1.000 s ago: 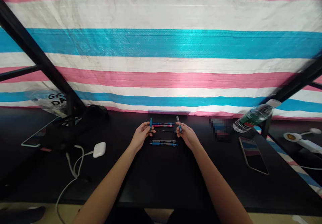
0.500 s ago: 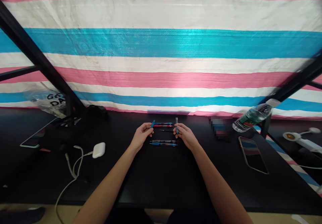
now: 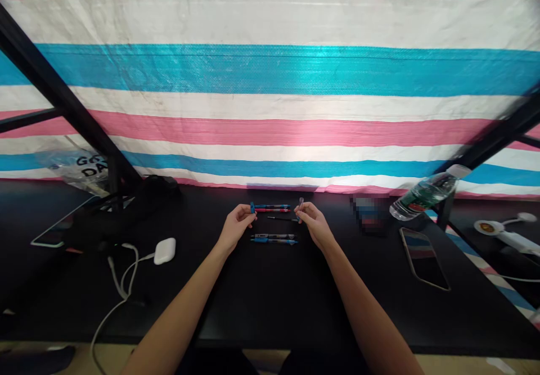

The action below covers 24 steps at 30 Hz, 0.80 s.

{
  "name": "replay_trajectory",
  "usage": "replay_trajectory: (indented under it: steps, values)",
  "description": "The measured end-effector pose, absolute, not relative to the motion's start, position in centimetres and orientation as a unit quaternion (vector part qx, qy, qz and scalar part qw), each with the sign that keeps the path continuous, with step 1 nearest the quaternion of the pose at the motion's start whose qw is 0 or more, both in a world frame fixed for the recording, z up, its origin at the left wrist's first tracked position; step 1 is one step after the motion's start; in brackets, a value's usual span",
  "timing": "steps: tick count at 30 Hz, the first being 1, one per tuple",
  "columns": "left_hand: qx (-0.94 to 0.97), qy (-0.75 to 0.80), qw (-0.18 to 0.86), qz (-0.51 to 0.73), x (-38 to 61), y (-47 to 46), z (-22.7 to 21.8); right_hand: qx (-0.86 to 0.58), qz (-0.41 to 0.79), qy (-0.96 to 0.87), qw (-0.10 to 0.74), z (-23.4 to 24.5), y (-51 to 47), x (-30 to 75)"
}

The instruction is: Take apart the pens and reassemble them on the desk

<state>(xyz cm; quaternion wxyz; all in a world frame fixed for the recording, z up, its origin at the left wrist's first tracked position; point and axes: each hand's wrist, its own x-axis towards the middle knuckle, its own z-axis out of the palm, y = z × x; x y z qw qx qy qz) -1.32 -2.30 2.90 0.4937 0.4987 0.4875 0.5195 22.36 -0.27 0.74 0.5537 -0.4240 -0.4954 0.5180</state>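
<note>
My left hand (image 3: 233, 230) pinches a short blue pen part (image 3: 252, 208), which points away from me. Across from it, my right hand (image 3: 315, 226) is closed on a clear pen barrel (image 3: 301, 202), its see-through end sticking up past the fingers. Between the hands lies a thin dark pen refill (image 3: 279, 218), its right end close to my right fingertips. A dark blue pen (image 3: 272, 206) and a red pen (image 3: 272, 211) lie side by side behind the refill. Nearer to me are a grey pen (image 3: 274, 236) and a blue pen (image 3: 274, 242), also parallel.
On the black table (image 3: 270, 302), a white earbud case (image 3: 165, 251) and white cables (image 3: 126, 290) lie left. At right are a phone (image 3: 424, 259), a leaning water bottle (image 3: 428, 195) and a blurred-out item (image 3: 371, 213). A striped sheet (image 3: 270, 71) hangs behind.
The blue pen part in my left hand has shifted slightly left and turned. In my right hand the clear barrel has tilted to the right. The loose pens have not moved.
</note>
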Motion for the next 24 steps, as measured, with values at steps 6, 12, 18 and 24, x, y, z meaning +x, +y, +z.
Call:
replay_trajectory:
  steps: [6,12,18,24]
  values:
    - [0.470,0.509,0.495,0.524,-1.1,-2.4,3.4,-0.579,0.302,-0.548,0.522,-1.1,0.5,23.9]
    - [0.475,0.507,0.499,0.519,-1.1,-2.4,3.5,-0.650,0.113,-0.632,0.406,-1.7,0.4,24.4]
    - [0.476,0.512,0.500,0.512,-1.1,-2.6,3.8,-0.657,0.093,-0.650,0.371,-1.9,0.3,24.2]
    - [0.477,0.515,0.499,0.508,-1.2,-2.4,3.4,-0.600,0.085,-0.687,0.399,-1.6,0.3,23.9]
